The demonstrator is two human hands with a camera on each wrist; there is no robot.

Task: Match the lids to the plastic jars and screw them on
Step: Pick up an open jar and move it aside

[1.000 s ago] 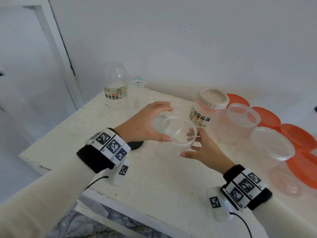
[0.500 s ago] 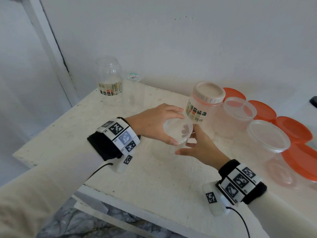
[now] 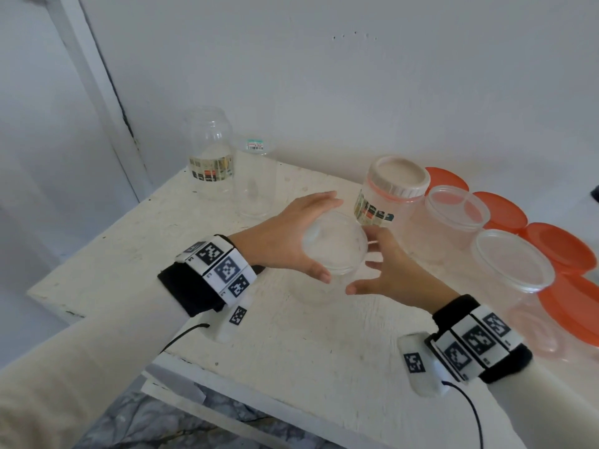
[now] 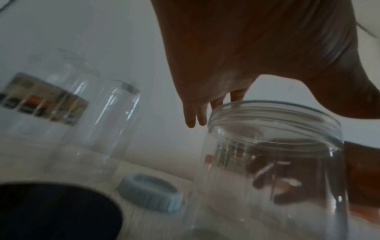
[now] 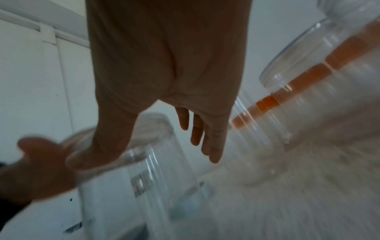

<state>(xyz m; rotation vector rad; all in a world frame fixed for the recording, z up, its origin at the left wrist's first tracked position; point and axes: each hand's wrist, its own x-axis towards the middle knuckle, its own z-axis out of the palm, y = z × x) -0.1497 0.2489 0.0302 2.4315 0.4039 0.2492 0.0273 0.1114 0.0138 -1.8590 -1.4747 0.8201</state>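
A clear open-mouthed jar (image 3: 327, 270) stands upright near the middle of the white table (image 3: 291, 351). My left hand (image 3: 319, 236) grips it from above, fingers over the far rim and thumb at the near rim. In the left wrist view the jar (image 4: 273, 162) shows a bare threaded neck with no lid, and my fingers (image 4: 195, 116) sit at its rim. My right hand (image 3: 372, 260) is beside the jar on the right, fingers straight and spread, holding nothing. A blue-grey lid (image 4: 150, 190) and a black lid (image 4: 51, 211) lie on the table to the left of the jar.
A labelled jar with a beige lid (image 3: 398, 186) stands just behind my right hand. Two open clear tubs (image 3: 457, 209) (image 3: 512, 260) and several orange lids (image 3: 557, 244) fill the right side. A labelled clear jar (image 3: 210, 153) and a tall clear jar (image 3: 256, 183) stand at the back left.
The clear jar went from tilted in the air, mouth toward me, to upright and lower on the table. My right hand has spread open beside it.
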